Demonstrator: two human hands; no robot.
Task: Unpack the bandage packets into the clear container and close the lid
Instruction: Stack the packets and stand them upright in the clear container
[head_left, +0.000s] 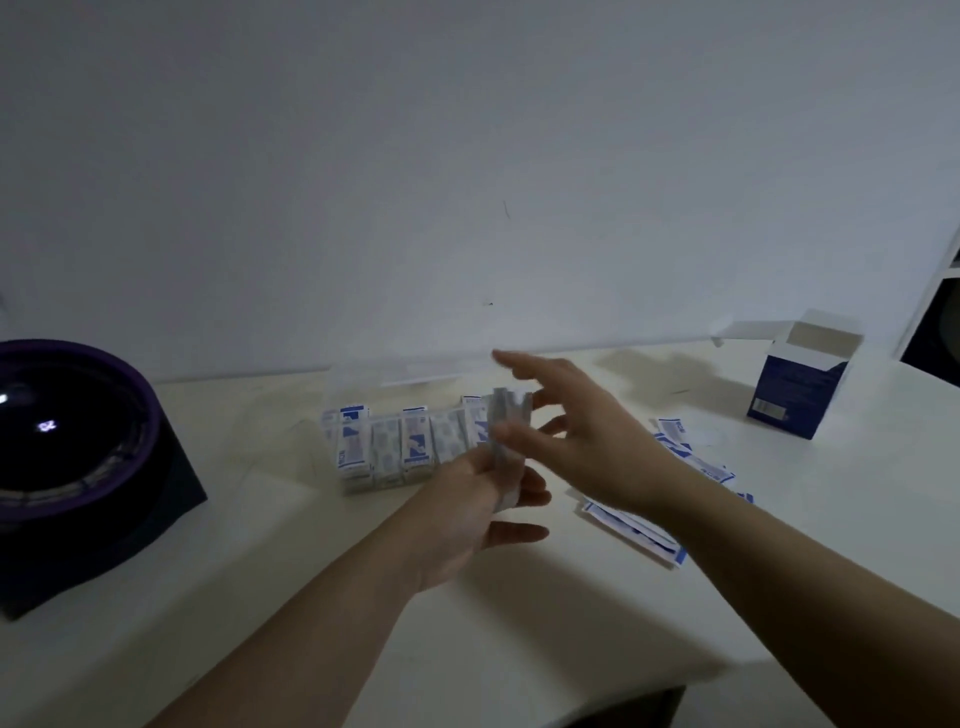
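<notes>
Packets (385, 453) white, blue-printed, upright in a row

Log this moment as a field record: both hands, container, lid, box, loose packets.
left hand: holds a stack of bandage packets upright above the table
right hand: fingers spread, thumb touching the stack
clear container: on the table, row of packets standing inside
lid: open, behind the container
blue-and-white box: right rear, top flaps open
loose packets: flat on the table, partly under the right forearm
other: dark round device, purple rim, far left
</notes>
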